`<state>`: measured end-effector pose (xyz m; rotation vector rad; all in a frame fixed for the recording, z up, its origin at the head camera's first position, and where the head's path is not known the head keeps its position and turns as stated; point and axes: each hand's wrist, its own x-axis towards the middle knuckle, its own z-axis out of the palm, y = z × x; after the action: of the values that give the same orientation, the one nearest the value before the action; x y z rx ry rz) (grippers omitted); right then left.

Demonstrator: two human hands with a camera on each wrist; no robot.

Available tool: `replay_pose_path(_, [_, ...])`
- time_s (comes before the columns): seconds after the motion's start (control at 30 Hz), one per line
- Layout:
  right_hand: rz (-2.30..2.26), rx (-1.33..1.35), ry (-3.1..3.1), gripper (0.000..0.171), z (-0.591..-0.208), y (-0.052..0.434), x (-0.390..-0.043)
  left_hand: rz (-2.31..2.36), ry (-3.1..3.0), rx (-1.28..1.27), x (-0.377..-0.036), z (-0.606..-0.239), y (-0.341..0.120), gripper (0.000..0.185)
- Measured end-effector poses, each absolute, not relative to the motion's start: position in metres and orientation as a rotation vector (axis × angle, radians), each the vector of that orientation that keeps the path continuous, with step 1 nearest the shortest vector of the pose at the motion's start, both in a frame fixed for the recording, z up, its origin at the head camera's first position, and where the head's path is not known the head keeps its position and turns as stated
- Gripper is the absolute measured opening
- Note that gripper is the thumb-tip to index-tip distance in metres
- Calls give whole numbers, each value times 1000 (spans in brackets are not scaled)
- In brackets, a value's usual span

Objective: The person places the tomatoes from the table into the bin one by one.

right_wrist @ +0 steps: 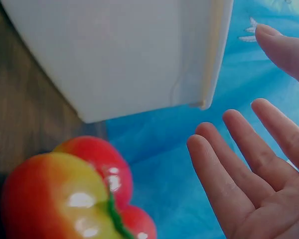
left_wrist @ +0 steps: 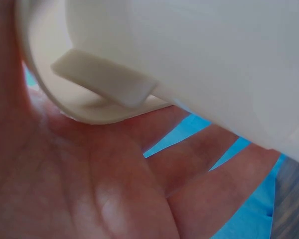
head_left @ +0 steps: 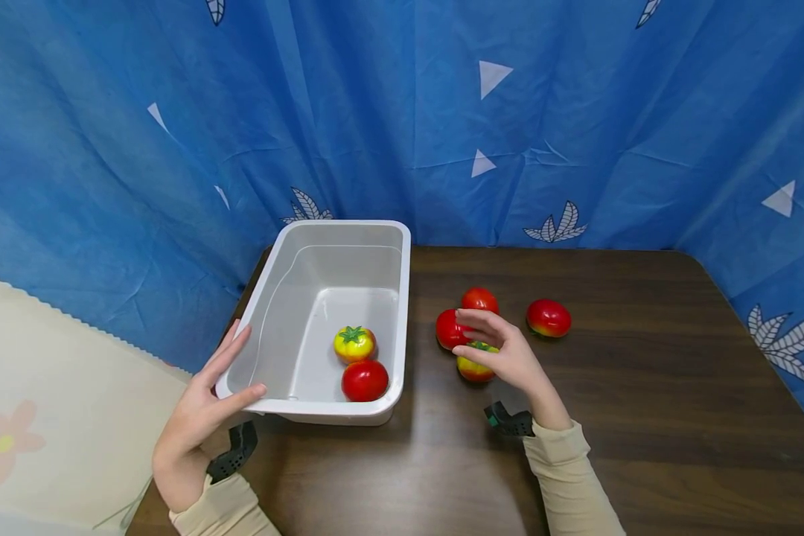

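Observation:
A pale grey plastic tub (head_left: 315,408) stands at the table's left side. At its near left corner my left hand (head_left: 197,417) holds the rim, thumb and fingertips over the edge; the left wrist view shows the palm (left_wrist: 89,184) under that corner. Inside the tub lie a yellow-red toy tomato (head_left: 355,344) with a green top and a glossy red one (head_left: 365,381). My right hand (head_left: 502,353), fingers spread and nothing held, hovers over another yellow-red toy tomato (head_left: 474,370), partly hiding it. Beside that sit two red ones, at left (head_left: 447,331) and behind (head_left: 480,299).
Farther right on the brown wooden table (head_left: 643,387) lies a red toy fruit (head_left: 548,318) with a yellowish underside. A blue curtain (head_left: 442,134) hangs along the table's back edge. Pale flowered cloth (head_left: 60,417) lies to the left.

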<state>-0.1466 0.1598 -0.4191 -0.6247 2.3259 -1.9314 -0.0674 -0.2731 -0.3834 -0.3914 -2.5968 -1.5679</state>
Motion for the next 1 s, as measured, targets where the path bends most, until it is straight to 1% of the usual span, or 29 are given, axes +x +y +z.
replay_pose_path(0.3, [-1912, -583, 2395, 46, -436, 168, -144, -1548, -2586, -422, -68, -384, -273, 82])
replay_pose_path(0.43, [-1912, -573, 2412, 44, -429, 167, -136, -1542, -2585, -423, -68, -385, -273, 82])
replay_pose_path(0.67, [-1803, -465, 2527, 42, -420, 165, -127, -1545, -2584, -426, -68, -385, -273, 83])
replay_pose_path(0.77, [-1771, -444, 2579, 42, -426, 168, -128, -1536, -2582, -432, -68, -385, -273, 83])
replay_pose_path(1.0, [-1726, -375, 2664, 45, -461, 184, -140, -1529, -2572, -433, -68, -386, -274, 83])
